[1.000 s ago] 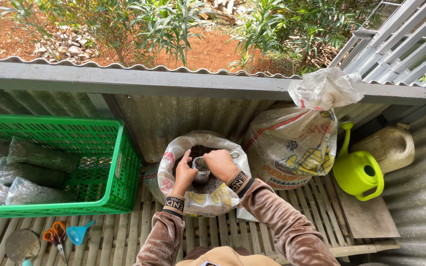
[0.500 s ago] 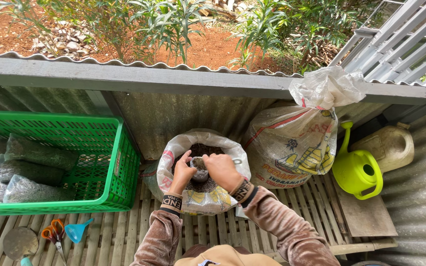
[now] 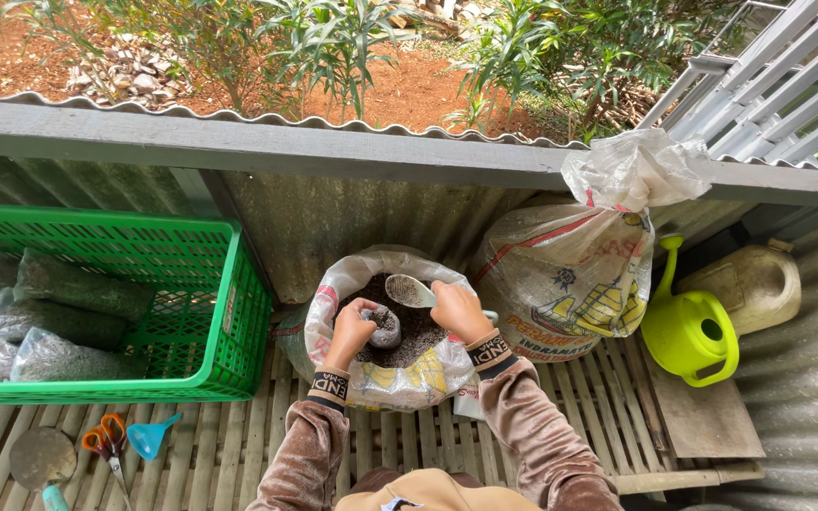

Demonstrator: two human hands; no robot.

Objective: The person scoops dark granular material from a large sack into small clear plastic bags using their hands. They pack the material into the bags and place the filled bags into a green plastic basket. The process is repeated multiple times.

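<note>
An open white sack (image 3: 333, 293) of dark soil (image 3: 420, 333) stands before me on the slatted floor. My left hand (image 3: 352, 326) holds a small clear plastic bag (image 3: 385, 326) partly filled with soil, just above the sack's soil. My right hand (image 3: 456, 310) grips a pale scoop (image 3: 409, 290) that is lifted over the soil, its bowl pointing left toward the small bag.
A green plastic crate (image 3: 229, 312) at left holds several filled soil bags (image 3: 68, 284). Orange-handled scissors (image 3: 106, 443), a blue funnel (image 3: 151, 437) and a round trowel (image 3: 42, 459) lie below it. A tied sack (image 3: 570, 274), a lime watering can (image 3: 698, 331) and a beige jug (image 3: 755, 284) stand right.
My right hand has lifted the scoop out of the soil and up toward the small bag. The left hand stays on the bag.
</note>
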